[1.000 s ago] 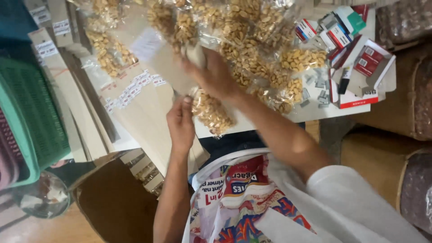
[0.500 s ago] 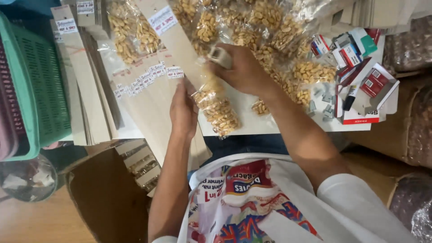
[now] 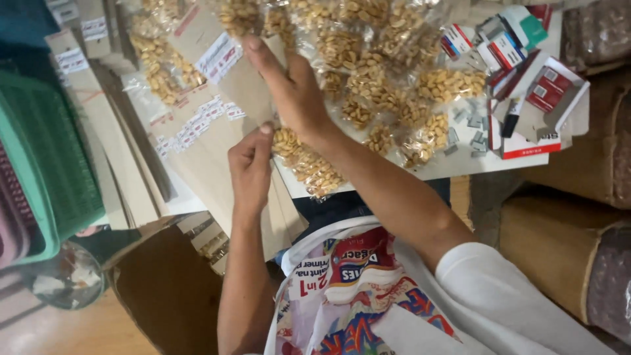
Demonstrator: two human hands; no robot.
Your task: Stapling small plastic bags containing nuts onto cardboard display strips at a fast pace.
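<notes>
Pinching the lower part of a long brown cardboard strip [image 3: 230, 92], the left hand [image 3: 251, 172] is closed on it with the thumb on top, and a small clear packet of peanuts [image 3: 305, 164] lies against the strip just beside that thumb. The strip is held slanted over the white table [image 3: 460, 164], apparently so that its length is supported while packets are set along it. A white label [image 3: 217, 58] is fixed near its upper part.

The right hand [image 3: 292, 89] is laid flat on the strip farther up, fingers extended and spread; nothing is seen gripped in it. The flat pressure appears to steady the strip against the table. The two hands are close together but not touching.

Behind the right hand, many more peanut packets [image 3: 374, 72] are heaped on the table within easy reach. Further labelled strips [image 3: 190, 128] are fanned out to the left, beside a green plastic basket [image 3: 46, 171]. Small red-and-white boxes [image 3: 526, 66] and a black marker [image 3: 510, 125] are grouped at the right end of the table. A brown cardboard box [image 3: 164, 289] stands below the table edge, near the left forearm.
</notes>
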